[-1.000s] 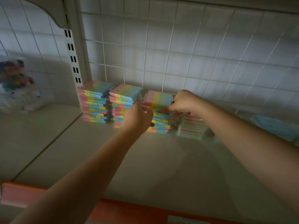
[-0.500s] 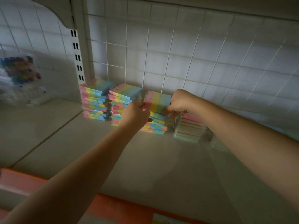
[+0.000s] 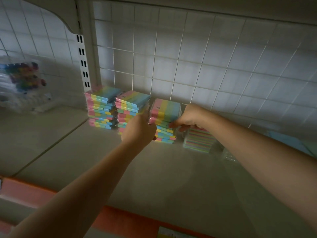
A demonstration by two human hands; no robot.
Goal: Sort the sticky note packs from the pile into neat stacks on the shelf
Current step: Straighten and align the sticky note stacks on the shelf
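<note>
Three stacks of pastel striped sticky note packs stand in a row at the back of the shelf (image 3: pixel 171 172): a left stack (image 3: pixel 101 107), a middle stack (image 3: pixel 132 103) and a third stack (image 3: pixel 165 117). My left hand (image 3: pixel 139 131) grips the third stack's left side. My right hand (image 3: pixel 190 117) grips its right side, thumb on the front edge. To the right stands a lower stack of thin-striped packs (image 3: pixel 199 140), partly hidden by my right wrist.
A wire grid panel (image 3: pixel 188 66) backs the shelf. A slotted upright (image 3: pixel 84 62) stands left of the stacks. A clear bag of colourful items (image 3: pixel 22 83) lies in the left bay. Pale blue packs (image 3: pixel 289 141) lie at far right. An orange strip (image 3: pixel 120 220) edges the shelf front.
Both hands have stayed on the third stack, with the left hand shifting slightly up along its left side. The camera view has tilted a little.
</note>
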